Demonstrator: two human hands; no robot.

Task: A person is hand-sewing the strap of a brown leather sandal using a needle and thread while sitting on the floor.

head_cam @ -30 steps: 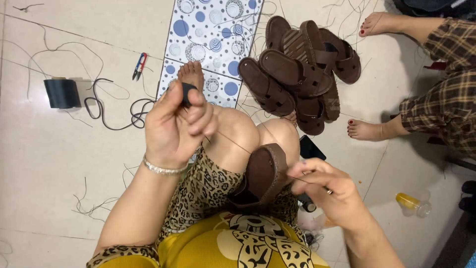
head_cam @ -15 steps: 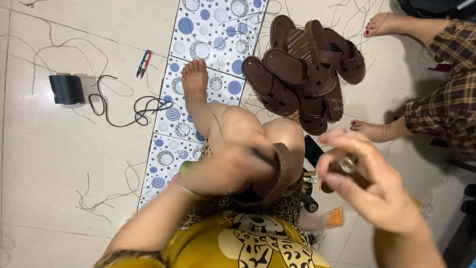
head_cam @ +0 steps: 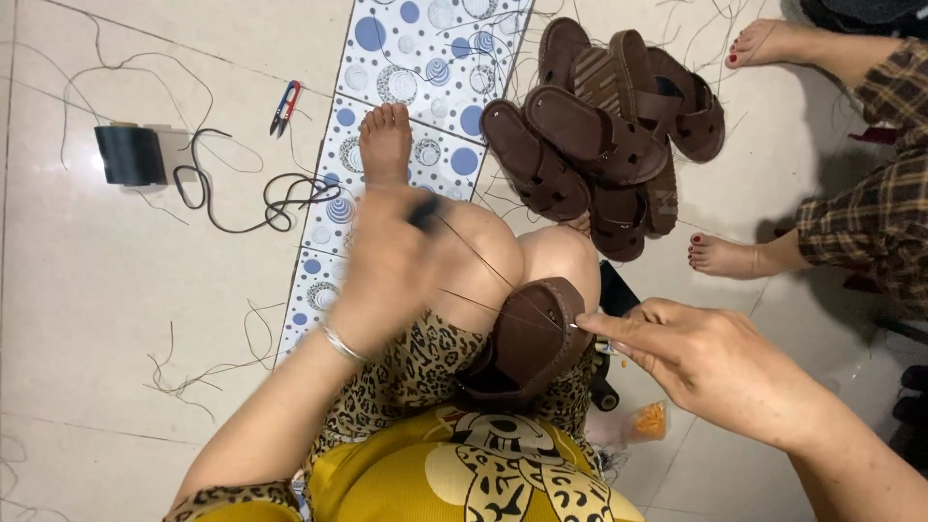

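Brown sandal (head_cam: pixel 527 338) rests on the lap against the knee, mid-stitch: thread (head_cam: pixel 483 271) runs taut from its edge up to the left hand (head_cam: pixel 391 266) (blurred), which is closed around a dark handle. Right hand (head_cam: pixel 710 362) pinches the needle end at the sandal's rim. Pile of sandals (head_cam: pixel 604 135) lies on the floor toward the far edge; whether they are stitched cannot be told. Black spool (head_cam: pixel 129 155) sits far left; small orange packet (head_cam: pixel 646 420) lies by the right wrist.
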